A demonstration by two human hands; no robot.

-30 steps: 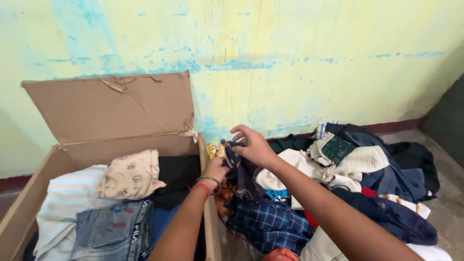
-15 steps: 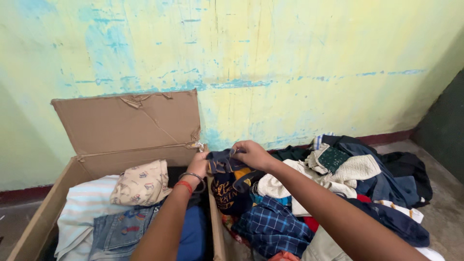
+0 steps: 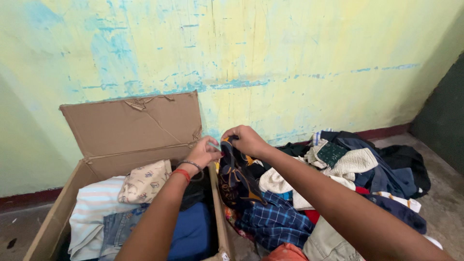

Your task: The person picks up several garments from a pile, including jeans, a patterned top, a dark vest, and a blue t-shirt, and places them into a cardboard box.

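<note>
At the far left, a cardboard box point(image 3: 63, 208) stands open against the painted wall point(image 3: 270, 53), its flap point(image 3: 130, 123) leaning upright. Inside it lie a pale striped cloth point(image 3: 94, 208), a cream printed garment point(image 3: 145, 181), folded jeans point(image 3: 118, 232) and a blue cloth point(image 3: 193, 234).

Over the box's right wall, the left hand point(image 3: 203, 152), with a red band at the wrist, pinches the top edge of a dark patterned garment point(image 3: 237, 179) between thumb and fingertips. The garment hangs down from that edge, draped just outside the box, its lower part touching the heap beside it.

Just to the right, the right hand point(image 3: 247, 140) curls its fingers tightly over the same top edge, knuckles up; the cloth runs taut between the two hands, which sit close together.

Further right, a heap of clothes point(image 3: 357, 169) covers the floor: a blue checked shirt point(image 3: 275, 220), a cream knit piece point(image 3: 355, 162), dark garments at the far side.
</note>
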